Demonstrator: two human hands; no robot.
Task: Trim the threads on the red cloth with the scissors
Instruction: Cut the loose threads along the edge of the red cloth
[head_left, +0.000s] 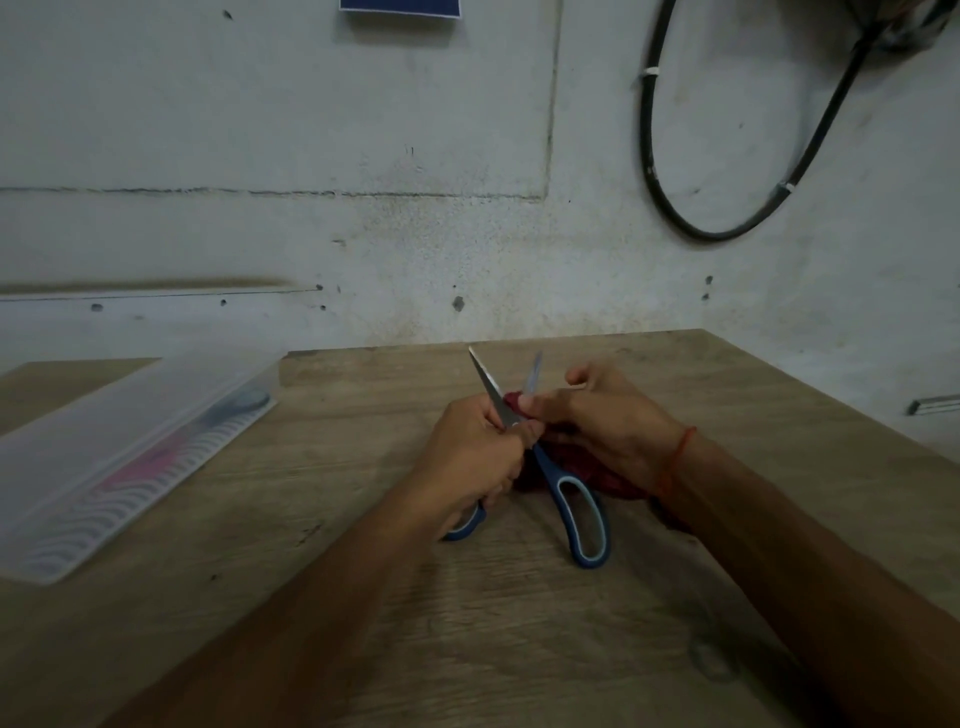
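Left hand (475, 457) wraps one scissors (558, 480) handle, blades spread apart, tips toward wall. Right hand (605, 423) pinches red cloth (597, 475) just beside blades; cloth bunched under it on table (467, 623). Clear box (119, 457) far left.

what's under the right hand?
Red cloth, bunched on the wooden table beneath the right hand. A bit shows between the open scissors blades. Most is covered; threads can't be seen.

Head view looks down, close over table (363, 597).
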